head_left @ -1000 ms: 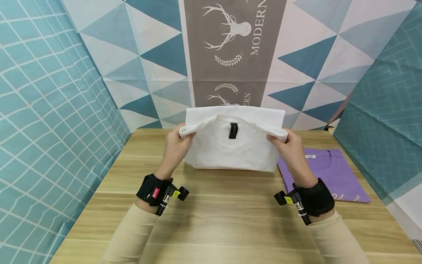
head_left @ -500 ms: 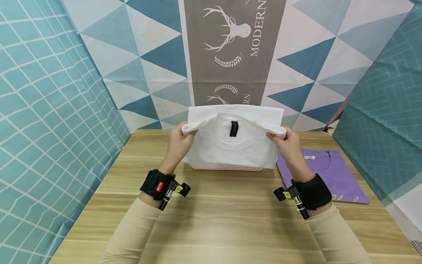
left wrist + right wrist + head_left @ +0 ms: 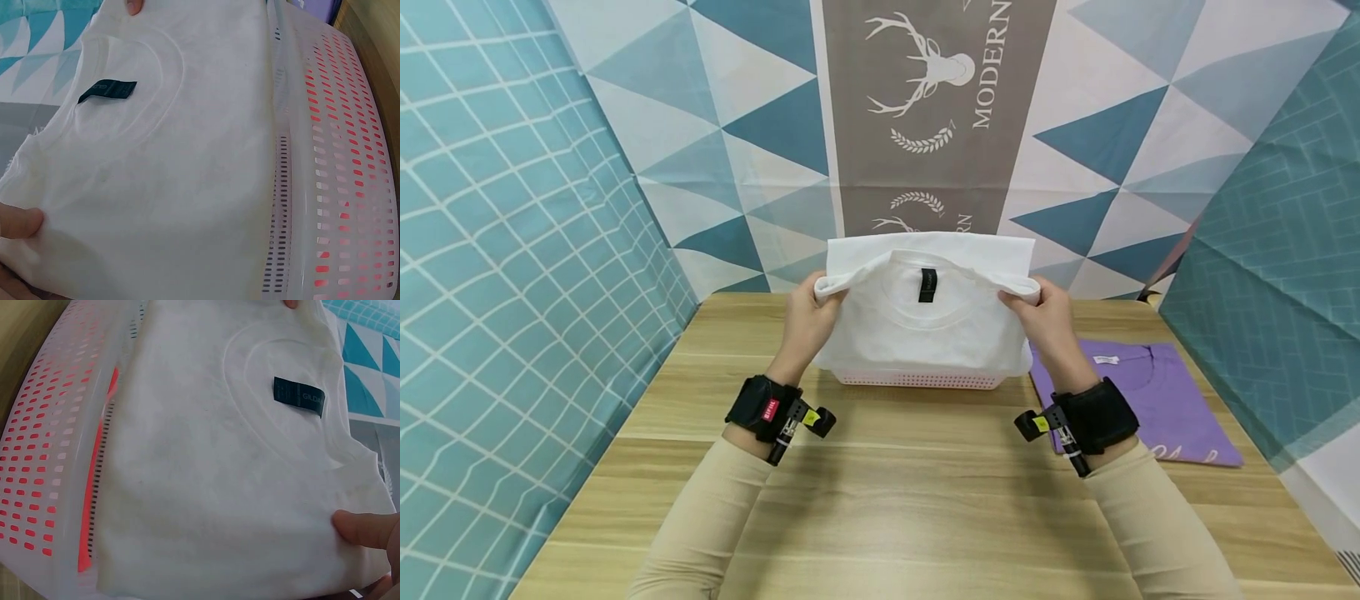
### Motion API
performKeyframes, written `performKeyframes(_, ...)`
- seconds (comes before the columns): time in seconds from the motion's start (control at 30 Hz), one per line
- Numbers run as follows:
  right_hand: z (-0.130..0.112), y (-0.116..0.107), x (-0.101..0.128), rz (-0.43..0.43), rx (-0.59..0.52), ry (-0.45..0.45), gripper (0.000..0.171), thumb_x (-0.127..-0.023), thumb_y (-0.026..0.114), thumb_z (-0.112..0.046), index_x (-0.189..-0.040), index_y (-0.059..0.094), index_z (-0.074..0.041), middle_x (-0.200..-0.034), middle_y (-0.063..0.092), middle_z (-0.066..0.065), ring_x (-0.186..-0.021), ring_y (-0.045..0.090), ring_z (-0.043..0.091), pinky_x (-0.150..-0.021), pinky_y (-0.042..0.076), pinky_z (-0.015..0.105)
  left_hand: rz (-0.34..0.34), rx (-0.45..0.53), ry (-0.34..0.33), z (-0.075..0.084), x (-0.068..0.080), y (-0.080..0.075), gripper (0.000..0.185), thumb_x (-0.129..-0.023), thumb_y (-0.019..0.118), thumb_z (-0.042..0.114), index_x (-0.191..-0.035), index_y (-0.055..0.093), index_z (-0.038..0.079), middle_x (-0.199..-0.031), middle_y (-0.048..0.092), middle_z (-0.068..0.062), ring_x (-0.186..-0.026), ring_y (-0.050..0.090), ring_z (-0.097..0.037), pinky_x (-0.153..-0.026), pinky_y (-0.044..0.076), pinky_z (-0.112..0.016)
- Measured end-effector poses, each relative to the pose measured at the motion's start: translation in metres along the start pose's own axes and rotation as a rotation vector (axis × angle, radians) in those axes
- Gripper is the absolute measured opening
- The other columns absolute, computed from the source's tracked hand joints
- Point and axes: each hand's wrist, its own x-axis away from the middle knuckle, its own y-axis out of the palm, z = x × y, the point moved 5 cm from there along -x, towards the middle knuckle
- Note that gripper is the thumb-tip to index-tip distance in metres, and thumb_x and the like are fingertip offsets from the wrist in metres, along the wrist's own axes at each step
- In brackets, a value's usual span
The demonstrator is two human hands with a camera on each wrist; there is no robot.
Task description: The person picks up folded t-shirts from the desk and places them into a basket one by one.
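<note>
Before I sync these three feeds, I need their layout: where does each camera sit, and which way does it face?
Head: on the head, facing forward and down at the white T-shirt; both forearms, left hand and right hand show.
Left wrist: looks along the shirt to the basket; a thumb shows.
Right wrist: the mirror view; a thumb shows.
All three share the shirt's black label.

Bright, even, diffuse light | soft faint shadows under forearms on table [image 3: 880, 500] | no glare | head view sharp, edges bowed | wrist views close, slightly soft
</note>
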Motion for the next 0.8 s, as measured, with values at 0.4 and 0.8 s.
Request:
performKeyframes(0.4, 0.010, 0.010, -0.015, 0.029, 0.020, 0.041, 0.038, -0.093, 0.060, -0.011, -0.126, 0.054, 0.006, -0.133, 0.057, 0.024, -0.119, 0.055, 0.035, -0.104, 0.044, 0.051, 0.020, -0.018, -0.045, -0.010, -0.006, 0.005, 0.024, -0.091, 0.063, 0.006, -0.110, 0.063, -0.008, -0.114, 0.066, -0.028, -0.105, 0.064, -0.037, -0.092, 0.051, -0.050)
performKeyframes(0.8, 0.029, 0.019, -0.027, 0.058, 0.070, 0.067, 0.037, -0.092, 0.063, -0.013, -0.124, 0.058, 0.005, -0.132, 0.059, 0.023, -0.122, 0.055, 0.036, -0.105, 0.044, 0.049, 0.001, -0.050, -0.027, -0.028, -0.007, 0.016, 0.023, -0.090, 0.063, 0.005, -0.108, 0.063, -0.010, -0.115, 0.066, -0.029, -0.106, 0.064, -0.039, -0.091, 0.051, -0.049)
